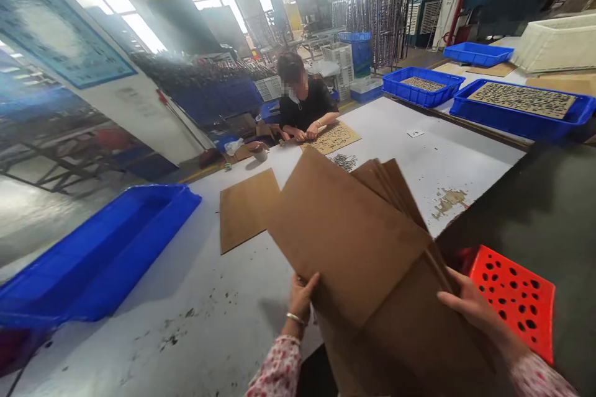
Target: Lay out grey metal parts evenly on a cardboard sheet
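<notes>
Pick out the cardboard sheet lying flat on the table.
That's the bare brown cardboard sheet on the white table, left of the others, held up as a stack between the left hand and right hand.

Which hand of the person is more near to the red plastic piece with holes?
Right. The right hand holds the cardboard sheets right beside the red plastic piece with holes; the left hand is across the stack, farther away.
</notes>
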Motion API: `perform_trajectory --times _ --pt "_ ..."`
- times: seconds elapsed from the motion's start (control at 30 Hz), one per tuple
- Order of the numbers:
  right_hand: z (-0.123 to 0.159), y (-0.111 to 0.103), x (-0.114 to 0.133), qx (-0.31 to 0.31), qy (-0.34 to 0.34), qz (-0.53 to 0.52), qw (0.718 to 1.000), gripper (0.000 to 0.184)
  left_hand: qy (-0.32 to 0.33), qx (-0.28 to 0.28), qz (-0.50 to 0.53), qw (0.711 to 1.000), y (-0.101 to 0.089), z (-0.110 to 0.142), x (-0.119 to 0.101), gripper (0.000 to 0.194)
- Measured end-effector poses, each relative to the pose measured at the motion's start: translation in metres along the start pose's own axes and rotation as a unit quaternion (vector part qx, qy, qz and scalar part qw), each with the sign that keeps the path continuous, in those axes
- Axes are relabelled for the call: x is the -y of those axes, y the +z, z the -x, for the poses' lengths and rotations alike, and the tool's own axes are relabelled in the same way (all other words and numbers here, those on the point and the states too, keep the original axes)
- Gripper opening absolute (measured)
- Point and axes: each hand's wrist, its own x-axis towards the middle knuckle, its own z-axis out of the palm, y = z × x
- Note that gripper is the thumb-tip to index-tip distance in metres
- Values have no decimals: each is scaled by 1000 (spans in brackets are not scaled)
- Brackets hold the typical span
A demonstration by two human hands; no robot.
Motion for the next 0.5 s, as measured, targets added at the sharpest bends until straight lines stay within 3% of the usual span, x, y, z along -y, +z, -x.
perform_trajectory --times 0.07,0.17,0.3,0.4,0.5 --pt "-65 60 -6 59 27 -64 996 52 5 -88 13 996 -52 -49 -33 59" --pt "-151 164 -7 152 79 -186 968 59 1 -197 24 980 -122 -103 -70 54" --pt "-227 280 2 250 134 -255 924 63 -14 -317 27 948 -194 -149 -97 46" --pt "-262 331 5 287 139 -175 931 62 -28 -385 31 922 -238 -171 -106 42" --pt "-276 346 -4 236 174 -72 953 56 -43 -437 44 897 -271 -181 -106 38"
